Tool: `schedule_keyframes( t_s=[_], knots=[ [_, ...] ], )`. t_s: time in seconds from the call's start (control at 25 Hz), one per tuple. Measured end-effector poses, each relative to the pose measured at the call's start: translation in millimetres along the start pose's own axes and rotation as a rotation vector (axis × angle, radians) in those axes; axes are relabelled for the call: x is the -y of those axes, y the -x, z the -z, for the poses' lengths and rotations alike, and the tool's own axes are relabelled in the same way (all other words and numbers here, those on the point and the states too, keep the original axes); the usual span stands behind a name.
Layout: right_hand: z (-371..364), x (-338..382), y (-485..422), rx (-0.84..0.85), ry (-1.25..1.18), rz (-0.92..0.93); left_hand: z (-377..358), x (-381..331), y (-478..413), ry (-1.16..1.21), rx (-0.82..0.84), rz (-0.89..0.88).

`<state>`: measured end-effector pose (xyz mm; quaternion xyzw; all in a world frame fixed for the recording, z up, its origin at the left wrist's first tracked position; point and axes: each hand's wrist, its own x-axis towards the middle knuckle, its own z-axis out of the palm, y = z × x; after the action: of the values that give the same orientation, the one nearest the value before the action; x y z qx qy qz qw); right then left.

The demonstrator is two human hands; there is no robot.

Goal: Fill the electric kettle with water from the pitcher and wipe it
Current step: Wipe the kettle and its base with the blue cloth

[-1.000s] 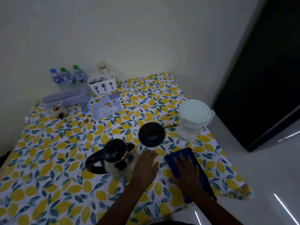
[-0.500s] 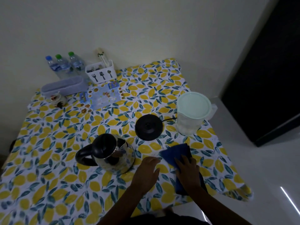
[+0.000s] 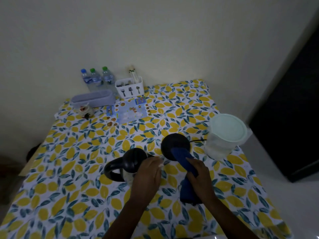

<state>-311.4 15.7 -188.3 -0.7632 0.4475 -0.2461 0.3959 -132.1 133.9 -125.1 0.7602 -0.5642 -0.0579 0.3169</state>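
Both hands moved: your right hand (image 3: 201, 176) lifted the blue cloth (image 3: 185, 163), clamped; left hand (image 3: 146, 176) gripped the kettle (image 3: 133, 159). Wiping's next.

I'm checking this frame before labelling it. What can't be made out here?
- Kettle body: head view, mostly hidden by the left hand; water level unknown.
- Pitcher contents: lid covers the top.
- Blue cloth: middle hidden under the right hand.
- Bottle labels: too small, dim.

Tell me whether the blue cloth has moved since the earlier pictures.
Yes. The blue cloth, gripped by the right hand, has been lifted off the tablecloth; its end now overlaps the kettle base.
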Motion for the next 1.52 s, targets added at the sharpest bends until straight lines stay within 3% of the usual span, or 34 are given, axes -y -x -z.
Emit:
schedule_keyframes(
  t_s=[0.12,0.24,0.36,0.48,0.6,0.76,0.84,0.96,1.04,1.12,1.2,1.28,1.4,1.44,1.52],
  knots=[
    [-12,57,-22,0.014,-0.105,0.127,40,28,2,-0.042,-0.218,0.086],
    [-35,106,-47,0.165,-0.116,0.209,57,66,6,-0.143,-0.133,0.204],
    [-66,159,-74,0.443,0.086,0.203,64,79,7,-0.016,-0.09,0.248],
    [-75,189,-100,0.612,0.182,-0.01,66,74,3,0.025,-0.121,0.244],
    [-68,186,-112,0.656,0.075,-0.283,69,74,3,0.012,-0.131,0.256],
    [-63,167,-102,0.491,-0.074,-0.41,70,78,3,-0.038,-0.102,0.278],
    [-61,162,-84,0.408,-0.046,-0.304,69,79,2,-0.068,-0.09,0.286],
    [-68,151,-47,0.169,0.097,0.004,67,83,3,-0.073,-0.096,0.263],
    [-75,147,-38,0.095,0.078,0.038,65,86,4,-0.056,-0.107,0.244],
    [-82,140,-53,0.154,-0.08,-0.162,64,87,4,-0.034,-0.11,0.243],
    [-76,134,-71,0.184,-0.222,-0.483,64,87,3,-0.024,-0.098,0.251],
    [-69,123,-75,0.225,-0.3,-0.593,63,89,2,-0.024,-0.079,0.249],
    [-81,135,-55,0.112,-0.533,-0.444,63,94,1,-0.039,-0.069,0.239],
    [-91,136,-40,0.034,-0.668,-0.423,62,95,1,-0.041,-0.072,0.236],
    [-109,130,-6,-0.239,-0.644,-0.419,63,93,1,-0.036,-0.08,0.244]
  ],
)
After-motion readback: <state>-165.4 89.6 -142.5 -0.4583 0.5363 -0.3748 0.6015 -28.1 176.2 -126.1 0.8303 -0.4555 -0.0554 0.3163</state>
